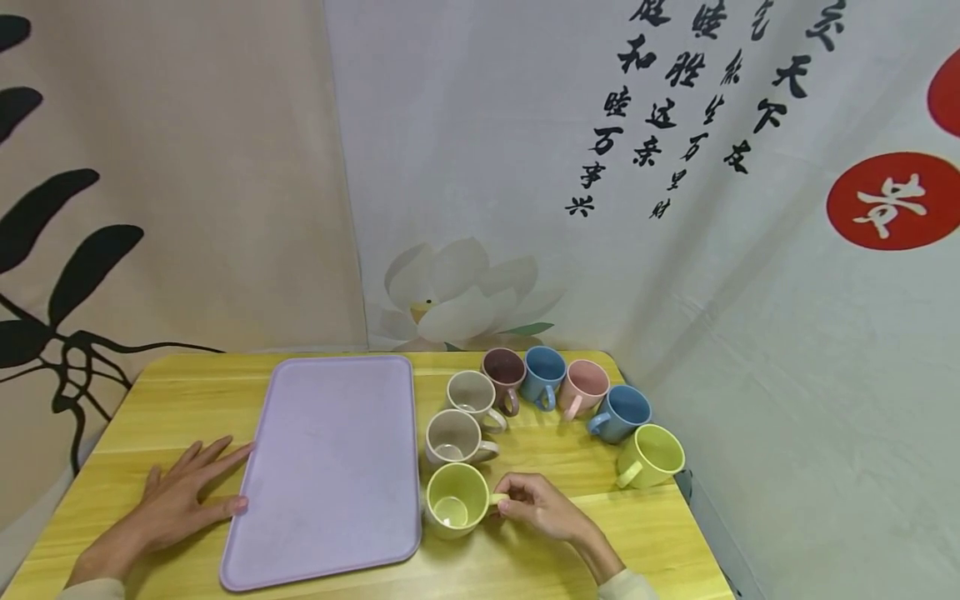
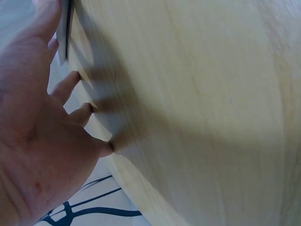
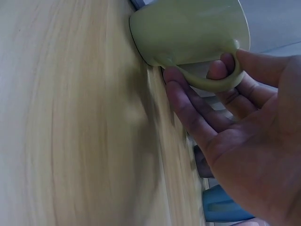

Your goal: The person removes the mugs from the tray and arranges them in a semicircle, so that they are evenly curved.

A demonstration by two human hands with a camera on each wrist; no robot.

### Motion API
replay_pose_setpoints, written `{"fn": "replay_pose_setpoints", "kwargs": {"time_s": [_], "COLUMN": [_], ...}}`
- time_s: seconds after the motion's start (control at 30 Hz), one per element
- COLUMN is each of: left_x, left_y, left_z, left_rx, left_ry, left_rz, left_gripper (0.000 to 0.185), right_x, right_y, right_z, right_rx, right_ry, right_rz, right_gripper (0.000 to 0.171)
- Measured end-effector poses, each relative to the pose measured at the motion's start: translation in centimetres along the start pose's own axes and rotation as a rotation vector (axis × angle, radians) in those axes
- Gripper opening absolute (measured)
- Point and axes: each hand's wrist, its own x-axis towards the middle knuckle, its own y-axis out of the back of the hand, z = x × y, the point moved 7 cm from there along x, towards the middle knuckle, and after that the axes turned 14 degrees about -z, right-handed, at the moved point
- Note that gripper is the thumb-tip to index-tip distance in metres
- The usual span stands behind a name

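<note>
Left hand (image 1: 182,498) flat, right hand (image 1: 542,506) pinching

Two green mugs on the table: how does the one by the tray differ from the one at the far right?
The near green mug stands beside the lilac tray, its handle pinched by the right hand; the far green mug stands untouched near the table's right edge. The near one's handle points right, the far one's points left, toward the person. Both are upright and look empty.

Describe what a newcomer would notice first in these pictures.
An arc of pastel mugs curves over the right side of the wooden table, beside a lilac tray. The right hand pinches the handle of the nearest green mug, while the left hand lies flat against the tray's left edge.
</note>
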Motion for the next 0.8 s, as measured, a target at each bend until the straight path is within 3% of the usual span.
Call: {"fn": "replay_pose_setpoints", "kwargs": {"time_s": [0.43, 0.67, 0.8], "left_x": [-0.1, 0.1, 0.2], "left_y": [0.3, 0.7, 1.2], "left_z": [0.2, 0.6, 1.6], "left_rx": [-0.008, 0.006, 0.007], "left_ry": [0.003, 0.020, -0.029], "left_rz": [-0.008, -0.030, 0.006], "left_gripper": [0.092, 0.091, 0.090], "right_x": [-0.8, -1.7, -2.3], "right_y": [0.9, 3.3, 4.4], "right_z": [-0.1, -0.2, -0.5], "right_rx": [0.032, -0.137, -0.279], "right_ry": [-0.061, -0.106, -0.127], "right_rz": [-0.023, 0.225, 0.397], "right_gripper": [0.031, 0.035, 0.030]}}
